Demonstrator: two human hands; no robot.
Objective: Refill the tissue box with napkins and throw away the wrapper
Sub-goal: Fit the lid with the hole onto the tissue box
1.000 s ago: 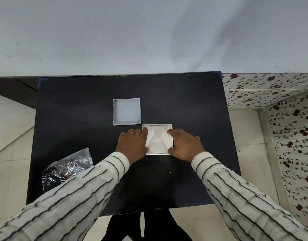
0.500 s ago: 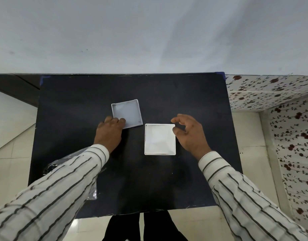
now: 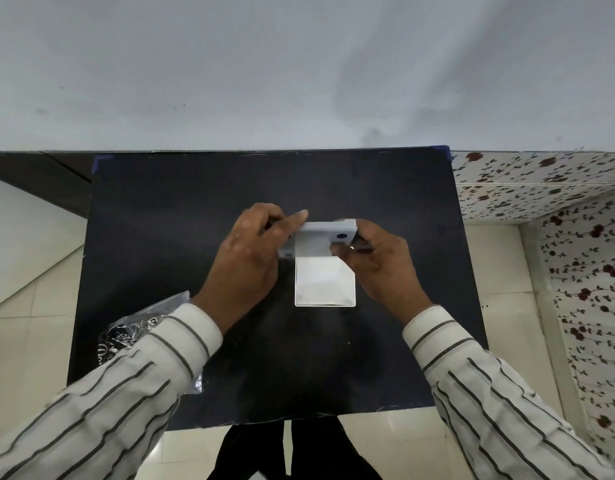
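Tissue box lid (image 3: 322, 233) is up off the table, tilted, its dark round hole facing the camera, right over the far edge of the open box base (image 3: 325, 280) with napkins inside. Left hand (image 3: 250, 258) pinches the lid's left end, right hand (image 3: 375, 263) pinches its right end. Black table (image 3: 202, 209) lies bare all around. Crumpled plastic wrapper (image 3: 133, 332) sits at the near-left edge, under the left sleeve (image 3: 126, 386).
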